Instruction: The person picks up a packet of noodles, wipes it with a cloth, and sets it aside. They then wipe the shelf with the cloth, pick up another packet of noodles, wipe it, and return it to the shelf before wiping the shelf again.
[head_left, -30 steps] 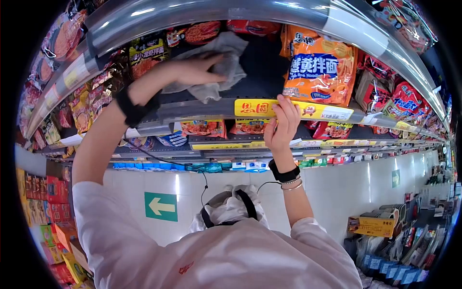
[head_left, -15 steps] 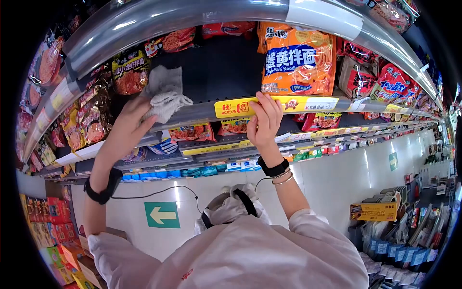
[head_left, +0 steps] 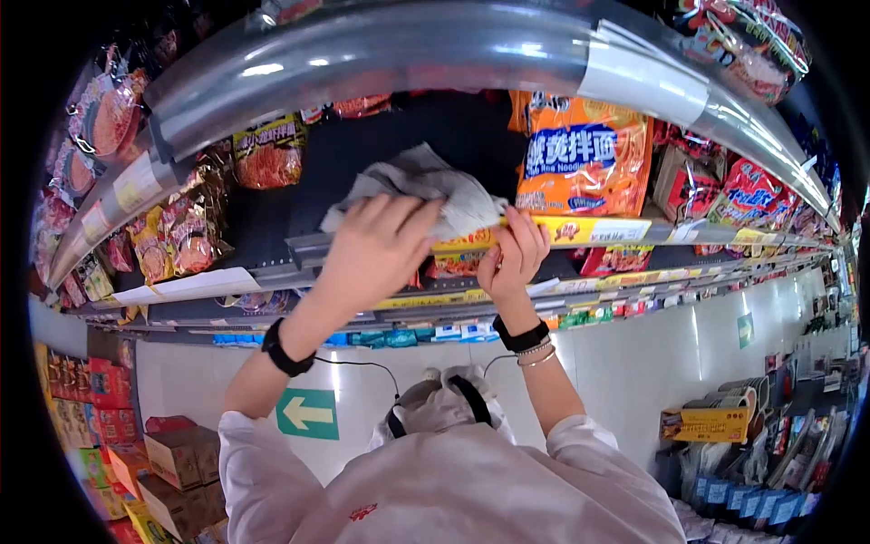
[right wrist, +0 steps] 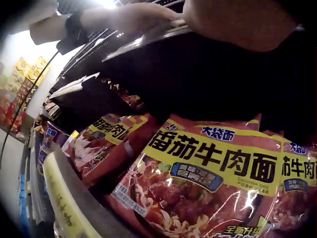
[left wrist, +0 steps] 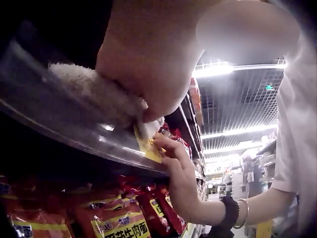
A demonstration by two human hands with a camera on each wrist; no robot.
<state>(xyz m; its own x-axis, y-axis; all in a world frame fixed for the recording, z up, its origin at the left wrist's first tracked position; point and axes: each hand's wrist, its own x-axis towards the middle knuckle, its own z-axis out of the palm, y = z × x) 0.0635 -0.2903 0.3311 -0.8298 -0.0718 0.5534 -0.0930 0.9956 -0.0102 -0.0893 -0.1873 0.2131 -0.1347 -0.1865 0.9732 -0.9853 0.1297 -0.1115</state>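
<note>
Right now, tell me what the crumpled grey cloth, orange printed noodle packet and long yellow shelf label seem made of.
The grey cloth looks like soft, matt fabric, from its folds and fuzzy edge. The orange packet is probably glossy plastic film, being wrinkled with bright highlights. The yellow label could be card or plastic; its flat printed face fits either.

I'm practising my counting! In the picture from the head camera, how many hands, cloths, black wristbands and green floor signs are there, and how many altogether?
Left hand and right hand: 2
Cloth: 1
Black wristbands: 2
Green floor signs: 2
Total: 7
</note>
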